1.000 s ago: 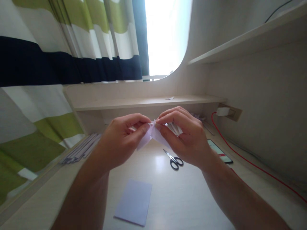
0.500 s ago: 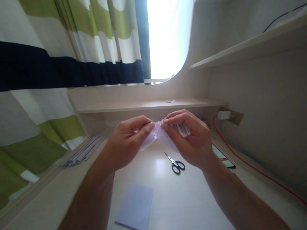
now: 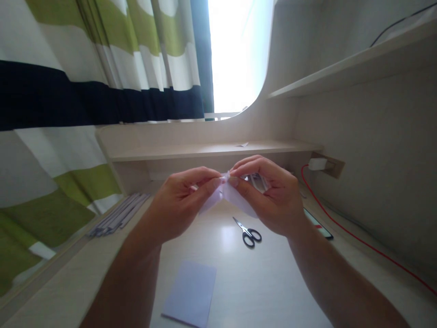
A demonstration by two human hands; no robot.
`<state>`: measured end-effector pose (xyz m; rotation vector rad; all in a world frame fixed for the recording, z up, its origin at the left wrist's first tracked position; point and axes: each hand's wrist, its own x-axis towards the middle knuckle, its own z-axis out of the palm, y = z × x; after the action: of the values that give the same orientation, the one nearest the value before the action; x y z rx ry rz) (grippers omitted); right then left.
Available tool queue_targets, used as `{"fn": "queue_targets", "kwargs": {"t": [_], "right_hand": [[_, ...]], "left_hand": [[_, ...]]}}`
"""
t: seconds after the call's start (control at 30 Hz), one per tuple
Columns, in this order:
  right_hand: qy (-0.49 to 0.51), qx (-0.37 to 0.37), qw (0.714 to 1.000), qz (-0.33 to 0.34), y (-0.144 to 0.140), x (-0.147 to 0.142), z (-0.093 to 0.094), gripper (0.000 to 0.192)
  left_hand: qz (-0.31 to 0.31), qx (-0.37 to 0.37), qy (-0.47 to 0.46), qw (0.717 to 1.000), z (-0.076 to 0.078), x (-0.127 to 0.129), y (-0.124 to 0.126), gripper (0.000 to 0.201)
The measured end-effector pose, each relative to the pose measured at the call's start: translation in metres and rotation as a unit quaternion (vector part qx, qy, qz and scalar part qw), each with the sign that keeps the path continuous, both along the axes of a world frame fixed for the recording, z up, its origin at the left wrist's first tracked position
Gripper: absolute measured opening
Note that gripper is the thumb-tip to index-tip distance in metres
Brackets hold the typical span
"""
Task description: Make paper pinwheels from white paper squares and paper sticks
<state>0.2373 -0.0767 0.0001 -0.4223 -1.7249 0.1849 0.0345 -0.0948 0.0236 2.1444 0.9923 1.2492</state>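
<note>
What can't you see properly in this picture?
- Folded paper, head view: mostly covered by the left hand and right hand, so its shape is unclear.
- Phone: partly behind the right wrist; screen too small to read.
- Red cable: runs off the right edge.
- Lilac sheet: cut by the bottom edge.

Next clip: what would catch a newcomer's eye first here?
Both hands meet at centre frame, the left hand and right hand pinching a small folded pale paper piece above the desk. Beneath them lie black-handled scissors and a flat lilac sheet. A striped green, white and navy curtain fills the upper left.
</note>
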Motion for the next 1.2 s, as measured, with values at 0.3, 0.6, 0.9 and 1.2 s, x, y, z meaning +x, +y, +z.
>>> {"fn": "queue_targets", "kwargs": {"t": [0.3, 0.6, 0.9, 1.2], "right_hand": [[-0.02, -0.025, 0.998, 0.048, -0.004, 0.008, 0.008, 0.009], [0.005, -0.075, 0.99, 0.12, -0.005, 0.009, 0.009, 0.007], [0.021, -0.08, 0.987, 0.14, -0.004, 0.009, 0.007, 0.008], [0.007, -0.154, 0.972, 0.177, -0.002, 0.011, 0.005, 0.008]], "left_hand": [[-0.034, -0.013, -0.022, 0.999, -0.005, -0.006, 0.003, 0.018], [-0.075, -0.023, -0.031, 0.996, -0.005, -0.011, 0.001, 0.019], [-0.082, -0.023, -0.041, 0.996, -0.006, -0.011, 0.004, 0.014], [-0.12, -0.02, -0.005, 0.993, -0.006, -0.018, 0.006, 0.015]]}}
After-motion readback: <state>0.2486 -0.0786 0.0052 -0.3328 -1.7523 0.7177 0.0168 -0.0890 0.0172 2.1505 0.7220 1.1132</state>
